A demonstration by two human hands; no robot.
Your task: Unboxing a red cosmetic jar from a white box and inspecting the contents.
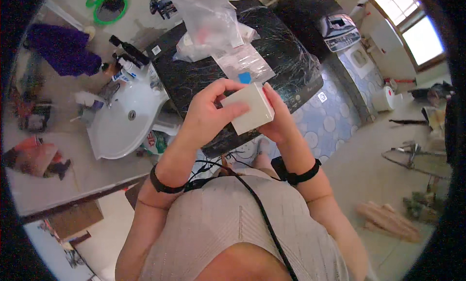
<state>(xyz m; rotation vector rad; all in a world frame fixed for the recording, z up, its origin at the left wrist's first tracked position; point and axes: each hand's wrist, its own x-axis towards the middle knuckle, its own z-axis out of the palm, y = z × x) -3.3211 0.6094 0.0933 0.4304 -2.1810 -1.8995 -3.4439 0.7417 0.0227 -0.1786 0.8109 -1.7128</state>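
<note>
Between my two hands is a small white box, tilted, with a bit of red showing along its right side. My left hand grips its left part, thumb lying across the broad face and index finger over the far edge. Against the box's right side presses my right hand, its fingers partly hidden behind it. Just beyond the box, a clear plastic packet with a blue patch lies on the black, film-wrapped surface.
Behind the packet sits a translucent plastic bag. To the left stand a white washbasin and several bottles. A squat toilet and a white bin are at the right. A black cable crosses my torso.
</note>
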